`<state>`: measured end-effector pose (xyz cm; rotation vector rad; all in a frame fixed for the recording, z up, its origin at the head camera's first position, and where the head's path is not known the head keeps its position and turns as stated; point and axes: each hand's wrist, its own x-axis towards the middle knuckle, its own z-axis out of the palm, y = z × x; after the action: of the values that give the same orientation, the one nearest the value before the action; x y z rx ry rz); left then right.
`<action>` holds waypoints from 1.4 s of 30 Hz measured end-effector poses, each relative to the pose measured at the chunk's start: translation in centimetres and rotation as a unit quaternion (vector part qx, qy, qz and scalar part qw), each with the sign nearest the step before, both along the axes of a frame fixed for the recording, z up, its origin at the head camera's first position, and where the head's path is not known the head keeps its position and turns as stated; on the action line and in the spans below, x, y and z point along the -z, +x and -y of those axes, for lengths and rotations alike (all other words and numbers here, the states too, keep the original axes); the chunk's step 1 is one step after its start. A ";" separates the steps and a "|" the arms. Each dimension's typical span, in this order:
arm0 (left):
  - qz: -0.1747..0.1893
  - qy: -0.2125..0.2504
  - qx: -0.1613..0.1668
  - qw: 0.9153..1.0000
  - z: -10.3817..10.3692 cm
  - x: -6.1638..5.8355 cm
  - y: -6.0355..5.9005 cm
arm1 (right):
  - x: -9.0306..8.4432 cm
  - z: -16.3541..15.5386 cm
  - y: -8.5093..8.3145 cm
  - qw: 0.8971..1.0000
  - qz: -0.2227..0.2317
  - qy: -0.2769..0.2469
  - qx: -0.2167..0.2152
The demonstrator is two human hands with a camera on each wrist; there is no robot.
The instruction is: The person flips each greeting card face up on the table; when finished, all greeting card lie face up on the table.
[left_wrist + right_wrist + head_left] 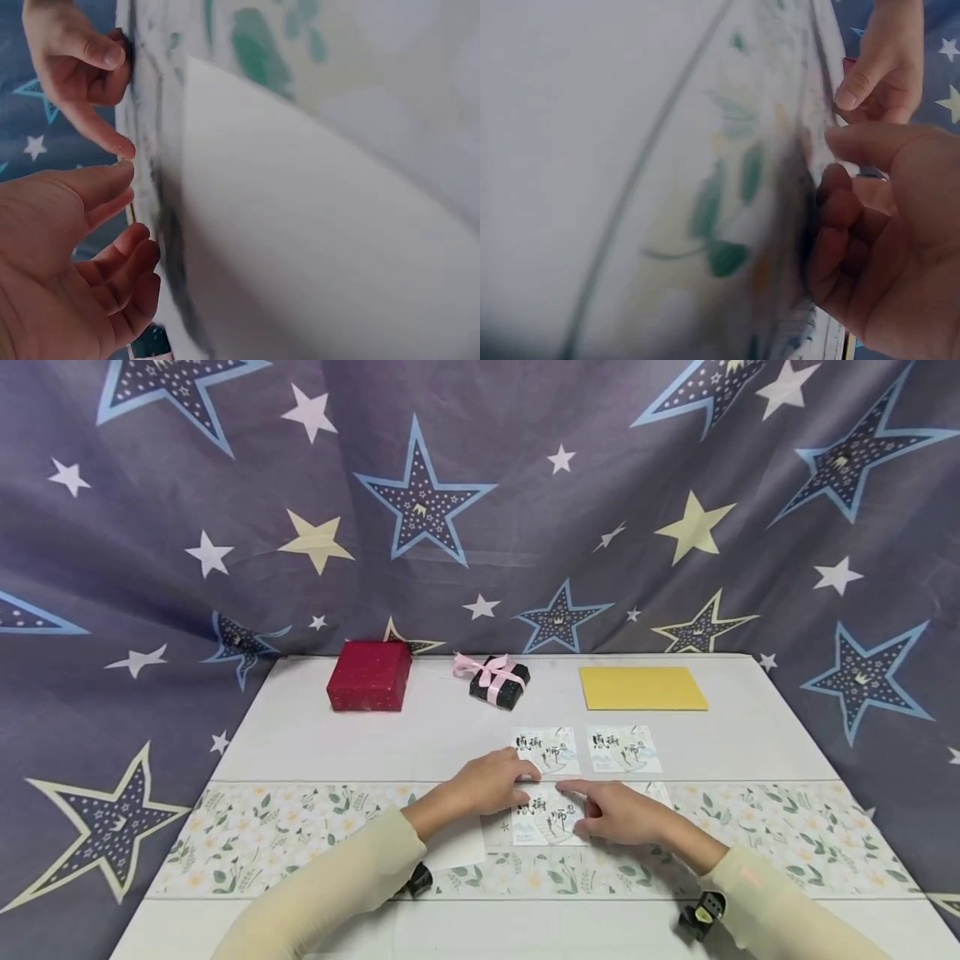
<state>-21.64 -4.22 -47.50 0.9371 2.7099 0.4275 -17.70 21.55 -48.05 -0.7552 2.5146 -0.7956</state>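
A greeting card with black brush lettering (546,825) lies on the floral strip (285,835) of the table, between my hands. My left hand (491,785) rests its fingertips at the card's top left edge. My right hand (618,814) stretches its index finger onto the top edge, with the other fingers curled under. In the left wrist view my left hand (67,285) sits low, and the right hand's (75,60) index tip nearly meets its thumb. The right wrist view shows my right hand (885,247) close up and the left hand (885,67) beyond; the card there is blurred.
Two more lettered cards (547,749) (625,748) lie just beyond, and another peeks out behind my right hand (658,792). At the back stand a red box (369,675), a black box with pink ribbon (498,681) and a yellow envelope (642,688). A white sheet (453,845) lies under my left forearm.
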 end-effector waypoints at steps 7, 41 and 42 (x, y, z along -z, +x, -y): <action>0.036 0.047 -0.023 0.998 3.2 -1.8 -0.3 | -1.6 0.7 -0.6 0.998 -0.030 -0.046 -0.016; 0.051 0.064 -0.127 0.989 16.7 0.0 6.9 | -0.3 12.9 -1.3 0.996 -0.009 -0.075 -0.038; 0.052 0.065 -0.125 0.989 16.8 0.0 7.1 | -0.1 13.0 -1.3 0.997 -0.006 -0.068 -0.037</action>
<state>-14.57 -20.98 -47.54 0.5867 2.7376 0.6899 -18.98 8.55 -47.92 -0.8951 2.4464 -0.9456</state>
